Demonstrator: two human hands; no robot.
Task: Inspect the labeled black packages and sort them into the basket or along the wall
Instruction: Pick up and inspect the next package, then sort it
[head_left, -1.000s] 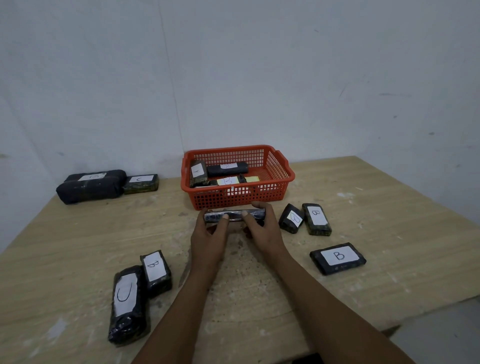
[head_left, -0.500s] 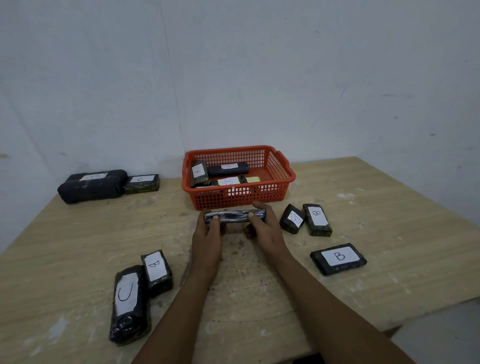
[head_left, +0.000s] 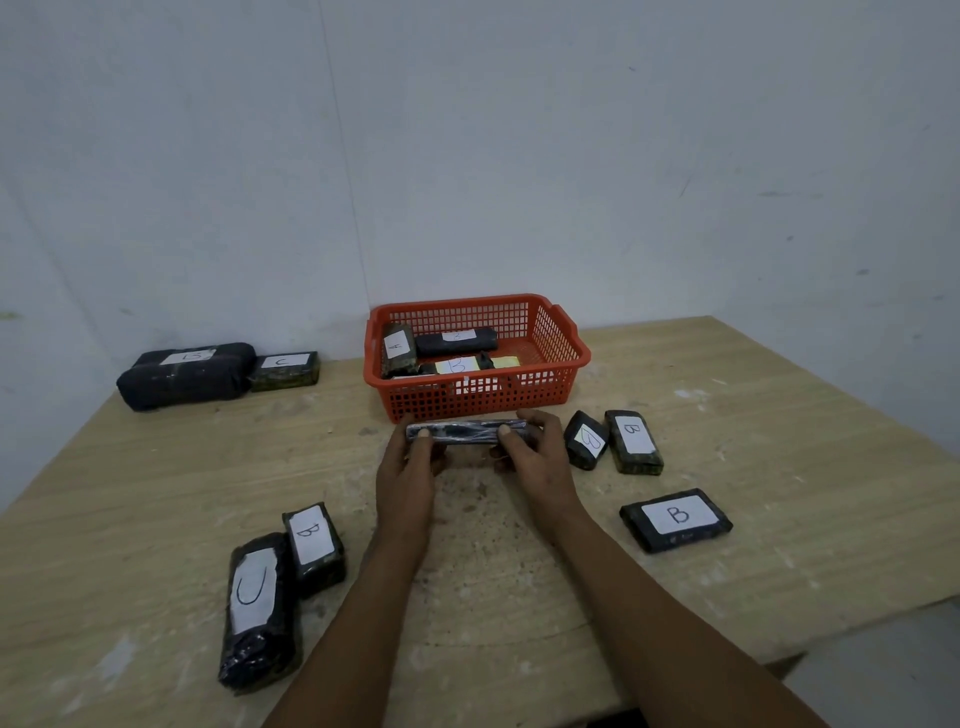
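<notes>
Both hands hold one black package (head_left: 470, 433) edge-on, just in front of the red basket (head_left: 563, 358) and a little above the surface (head_left: 779, 415). The left hand (head_left: 410, 470) pinches its left end between thumb and fingers; the right hand (head_left: 530, 457) pinches its right end the same way. The label of this package is not visible from this angle, so its letter cannot be read.

Risks noted:

1. Misreading. The package is presented on its thin edge. If the label face is not turned fully up, the item may be sorted on a guess and land in the wrong group.

2. Slippage. The wrap looks glossy, and the grip is at the ends only. A loosened pinch during turning would likely drop it against the front wall of the basket.

3. Mixed sorting. The basket already holds several packages, one marked A (head_left: 397, 347). To the left of the basket, against the wall (head_left: 208, 208), lie a large bundle (head_left: 182, 376) and a package marked C (head_left: 284, 370). The rule that separates the groups is not evident, so errors are easy.

4. Disturbance. Two B packages (head_left: 613, 441) lie just right of the right hand, in front of the basket; a careless sweep could knock them.

Unsorted items remain further in front of the basket: a B package (head_left: 675, 519) to the right, a C (head_left: 257, 608) and a B (head_left: 314, 545) to the left.
</notes>
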